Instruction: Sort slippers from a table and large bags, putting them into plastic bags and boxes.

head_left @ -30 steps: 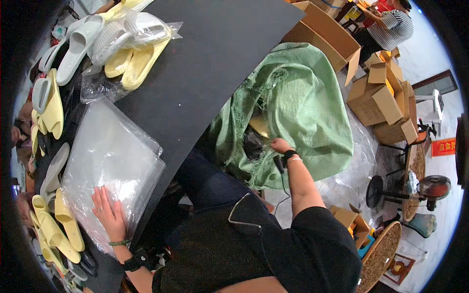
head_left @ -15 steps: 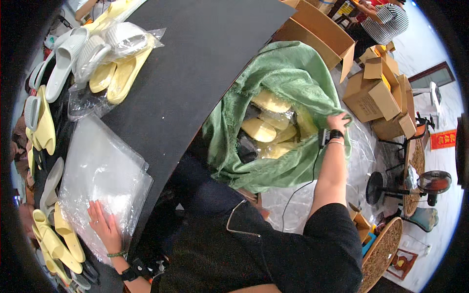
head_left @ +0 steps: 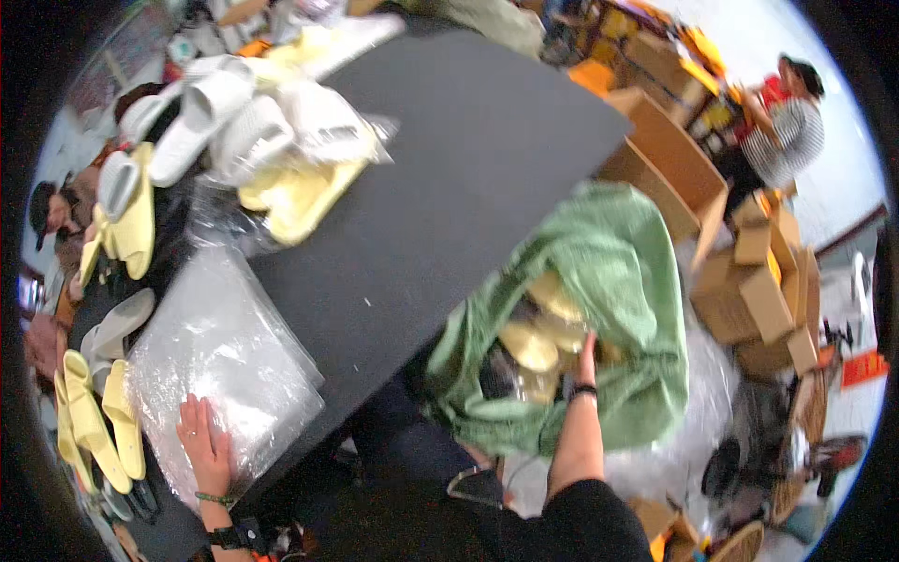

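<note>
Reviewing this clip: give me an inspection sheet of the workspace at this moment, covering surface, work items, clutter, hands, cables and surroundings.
Surface: black table top, bare in the middle, loaded along its left edge.
Work items: green sack open beside the table, yellow slippers inside; stack of clear plastic bags on the table.
Clutter: loose yellow slippers by the stack; white slippers and bagged yellow ones at the far left.
Hands: left hand flat on the plastic bags; right hand reaching into the sack, grip hidden.
Cables: nothing seen.
Surroundings: cardboard boxes to the right, a person in a striped top behind them, another person's hand at the left rim.
</note>
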`<state>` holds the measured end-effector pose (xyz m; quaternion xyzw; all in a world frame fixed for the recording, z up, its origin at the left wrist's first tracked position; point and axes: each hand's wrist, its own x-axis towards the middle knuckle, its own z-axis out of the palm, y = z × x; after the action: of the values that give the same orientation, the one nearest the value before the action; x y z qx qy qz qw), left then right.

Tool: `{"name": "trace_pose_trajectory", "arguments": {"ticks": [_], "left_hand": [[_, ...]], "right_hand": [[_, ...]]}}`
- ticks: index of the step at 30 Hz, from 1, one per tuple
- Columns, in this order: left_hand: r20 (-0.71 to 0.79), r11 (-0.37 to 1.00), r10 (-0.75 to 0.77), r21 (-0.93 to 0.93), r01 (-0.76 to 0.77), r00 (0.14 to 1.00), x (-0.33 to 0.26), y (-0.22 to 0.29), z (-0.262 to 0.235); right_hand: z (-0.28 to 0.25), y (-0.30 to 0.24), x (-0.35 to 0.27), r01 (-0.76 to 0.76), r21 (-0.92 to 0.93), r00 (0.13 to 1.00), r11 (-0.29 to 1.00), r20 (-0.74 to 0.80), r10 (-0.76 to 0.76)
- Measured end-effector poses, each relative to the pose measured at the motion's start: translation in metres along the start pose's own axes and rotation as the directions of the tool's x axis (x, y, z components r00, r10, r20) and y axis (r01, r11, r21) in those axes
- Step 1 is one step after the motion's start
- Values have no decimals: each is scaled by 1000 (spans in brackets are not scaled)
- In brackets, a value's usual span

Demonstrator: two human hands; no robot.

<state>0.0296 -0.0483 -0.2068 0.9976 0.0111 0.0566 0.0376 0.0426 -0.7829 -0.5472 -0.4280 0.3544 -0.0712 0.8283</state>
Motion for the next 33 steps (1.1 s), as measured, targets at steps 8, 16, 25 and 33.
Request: {"name": "trace_pose_trajectory", "arguments": {"ticks": [8,16,25,33], "left_hand": [[98,993,-13,-113,24,995,4,4,-2],[80,990,-82,-106,90,993,-7,12,-16],[66,994,-65,-84,70,996,-3,11,-13],[82,994,-75,-79,82,994,-12,13,-19]], "right_hand": [[-49,-8,52,-54,-394,927,917,-362,-101],[31,24,34,-255,-215,925,943,-337,173],[15,27,71,-44,-41,968,998,-248,33],[63,6,17,-114,-463,936,879,-346,-61]]}}
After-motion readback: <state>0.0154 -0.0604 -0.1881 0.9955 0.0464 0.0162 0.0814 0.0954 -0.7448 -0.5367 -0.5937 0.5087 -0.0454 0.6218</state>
